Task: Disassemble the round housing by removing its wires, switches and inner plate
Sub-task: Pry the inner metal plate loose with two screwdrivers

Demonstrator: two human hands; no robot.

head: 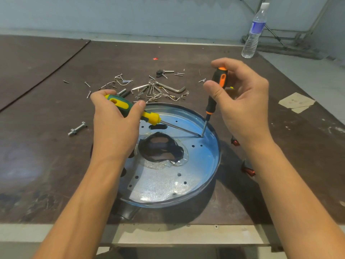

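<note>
The person's left hand and right hand are bare, with short, trimmed thumbnails. Both forearms are bare as well, uncovered from the wrists to the frame's edge at seven and five o'clock.

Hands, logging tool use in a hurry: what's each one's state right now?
Left hand: grips the green-yellow screwdriver.
Right hand: holds the black-orange screwdriver.
</note>
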